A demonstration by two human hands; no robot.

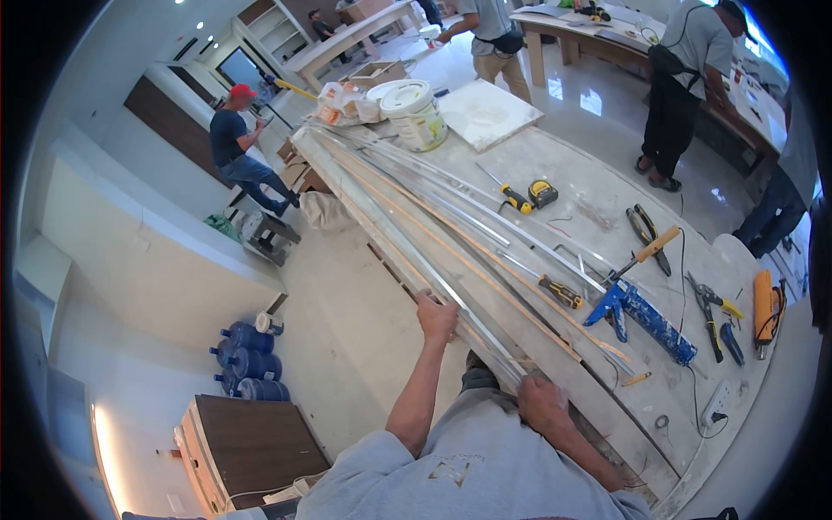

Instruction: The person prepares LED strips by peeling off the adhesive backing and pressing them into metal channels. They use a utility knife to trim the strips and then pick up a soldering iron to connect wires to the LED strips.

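The metallic strip (491,344) lies lengthwise along the near edge of the workbench (598,178), its far end hard to distinguish among adjacent lengths. The left hand (437,317) grips the strip partway along; its fingertips are obscured. The right hand (543,405) is closed on the near end, concealing how that end terminates. Wooden strips (563,346) lie alongside. Farther across are a blue caulking gun (654,325) and, toward the far end, a white bucket (414,115), label illegible. A person (784,195) at the right is cut off by the lens border
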